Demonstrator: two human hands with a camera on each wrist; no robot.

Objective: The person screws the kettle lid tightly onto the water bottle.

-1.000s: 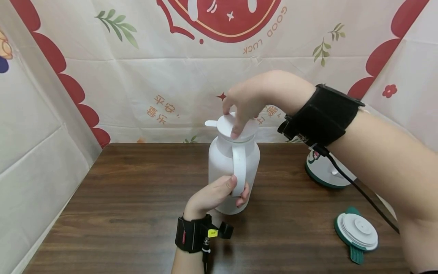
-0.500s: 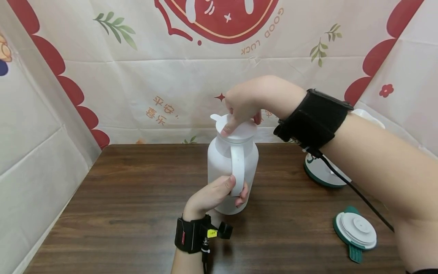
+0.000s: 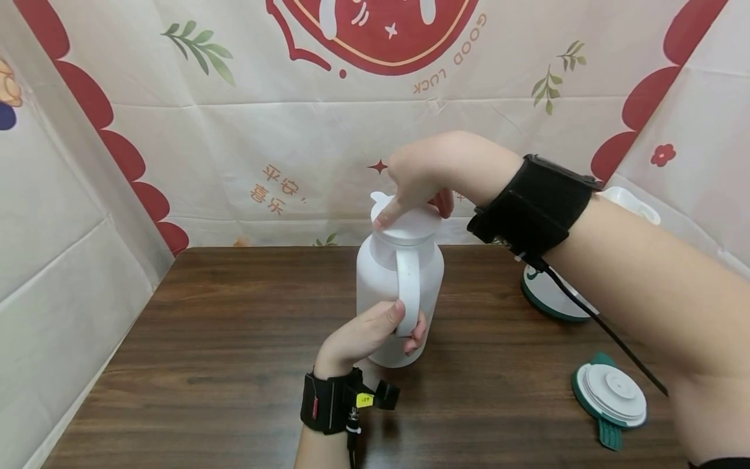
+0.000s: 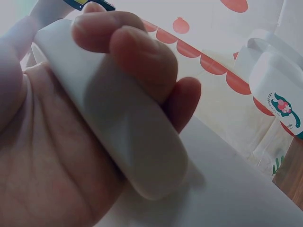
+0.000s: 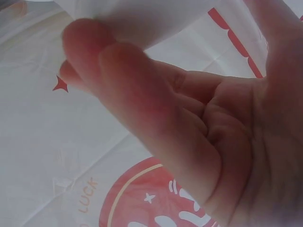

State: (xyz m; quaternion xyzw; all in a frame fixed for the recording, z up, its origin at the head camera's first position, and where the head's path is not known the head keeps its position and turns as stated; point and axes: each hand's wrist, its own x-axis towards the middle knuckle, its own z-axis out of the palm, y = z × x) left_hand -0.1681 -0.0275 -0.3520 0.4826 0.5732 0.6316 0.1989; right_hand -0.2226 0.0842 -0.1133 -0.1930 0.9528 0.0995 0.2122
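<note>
A white insulated jug (image 3: 375,273) stands upright on the brown wooden table (image 3: 246,339). My left hand (image 3: 366,332) grips the lower part of its handle (image 3: 408,280), thumb on one side and fingers curled round the other; the left wrist view shows the same handle (image 4: 128,118) across the palm. On top of the jug sits a round white lid (image 3: 418,225) with a small tab at the back left. From above, my right hand (image 3: 428,169) holds this lid by its rim, thumb in front. In the right wrist view, curled fingers (image 5: 137,94) press against the lid's edge.
At the back right, partly behind my right arm, is a white container with a green base (image 3: 553,296). A white and green round lid (image 3: 612,394) lies at the right front. A printed cloth (image 3: 263,130) hangs behind the table. A black cable runs from my right wrist band.
The lid has turned clockwise seen from above, its tab going from the left side toward the back. My right hand turned with it and its thumb shifted left. My left hand stayed on the handle.
</note>
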